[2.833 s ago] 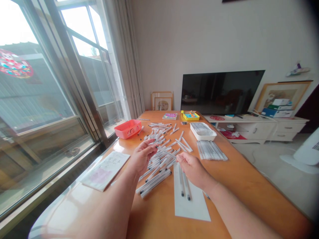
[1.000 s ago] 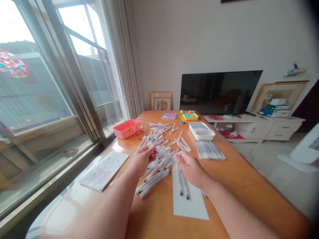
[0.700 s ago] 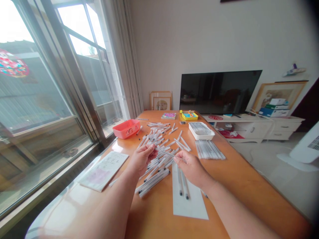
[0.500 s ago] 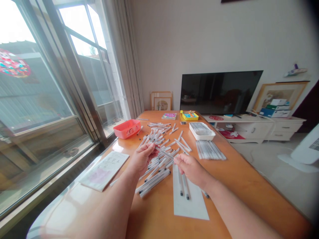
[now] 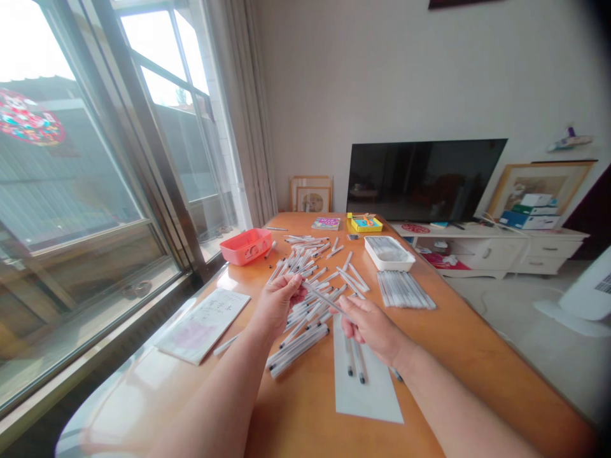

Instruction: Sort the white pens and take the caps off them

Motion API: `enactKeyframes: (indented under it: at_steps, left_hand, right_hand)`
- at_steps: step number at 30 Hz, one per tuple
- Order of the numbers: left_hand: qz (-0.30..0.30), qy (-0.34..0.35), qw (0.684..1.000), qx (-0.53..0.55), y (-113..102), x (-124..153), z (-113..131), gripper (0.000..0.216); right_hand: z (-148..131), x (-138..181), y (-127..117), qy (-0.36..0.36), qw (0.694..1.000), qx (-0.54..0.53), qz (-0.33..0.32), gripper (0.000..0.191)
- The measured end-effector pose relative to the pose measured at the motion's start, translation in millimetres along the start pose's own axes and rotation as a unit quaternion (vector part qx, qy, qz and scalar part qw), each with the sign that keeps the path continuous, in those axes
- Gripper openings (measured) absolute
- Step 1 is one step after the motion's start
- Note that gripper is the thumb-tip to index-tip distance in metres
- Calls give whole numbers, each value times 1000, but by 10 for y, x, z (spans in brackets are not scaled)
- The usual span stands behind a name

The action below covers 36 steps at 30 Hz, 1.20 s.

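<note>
A slim grey pen stretches slantwise between my two hands above the table. The fingertips of my left hand pinch its far-left end. My right hand is closed around its nearer, right end, with fingers curled beneath. Below and between the hands lies a loose pile of white pens with black tips. Under my right hand is a white sheet of paper, bearing several dark-ended pens partly hidden by the hand.
A red basket stands at the left, near a notebook. On the right are a white tray of pens and a neat row of pens. A yellow box and a booklet lie at the far end.
My right hand has shifted slightly right along the pen, and more of the pen's length shows between the hands. My left hand keeps its pinch. The view has shifted a little.
</note>
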<state>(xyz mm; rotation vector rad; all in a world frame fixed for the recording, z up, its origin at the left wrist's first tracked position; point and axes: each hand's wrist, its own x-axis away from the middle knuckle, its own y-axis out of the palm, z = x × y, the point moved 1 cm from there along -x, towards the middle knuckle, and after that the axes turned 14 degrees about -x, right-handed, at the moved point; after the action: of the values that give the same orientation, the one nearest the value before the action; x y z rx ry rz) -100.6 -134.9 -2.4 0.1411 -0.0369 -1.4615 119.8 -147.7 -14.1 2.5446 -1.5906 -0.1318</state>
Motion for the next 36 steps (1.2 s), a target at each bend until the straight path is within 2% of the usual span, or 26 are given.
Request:
enactKeyframes:
  at_steps: [3, 6, 9, 12, 17, 21, 25, 32, 36]
  left_hand:
    - [23, -16, 1000, -4, 26, 1, -19, 34]
    - [21, -22, 1000, 3, 71, 21, -12, 36]
    - [7, -24, 1000, 12, 106, 39, -3, 37]
    - [-9, -12, 1000, 21, 115, 46, 9, 34]
    - [-38, 17, 999, 35, 99, 67, 75, 30]
    - [-59, 22, 997, 38, 95, 99, 139, 30]
    - [-69, 12, 996, 62, 95, 104, 145, 39]
    - [-37, -7, 998, 47, 77, 67, 67, 38]
    - [-41, 2, 999, 12, 84, 78, 76, 36]
  right_hand:
    - [2, -12, 17, -81, 992, 85, 36, 36]
    - [-16, -14, 8, -184, 960, 195, 79, 28]
    - [-49, 3, -13, -217, 942, 240, 89, 26]
    - [-77, 22, -17, -194, 955, 209, 76, 36]
    - [-59, 20, 35, -53, 996, 60, 27, 48]
    - [-34, 6, 55, 22, 997, -69, -2, 48]
    - [-14, -14, 29, 7, 996, -85, 9, 47]
    - [-12, -30, 42, -61, 997, 16, 41, 50]
    - [-30, -18, 60, -56, 997, 40, 42, 50]
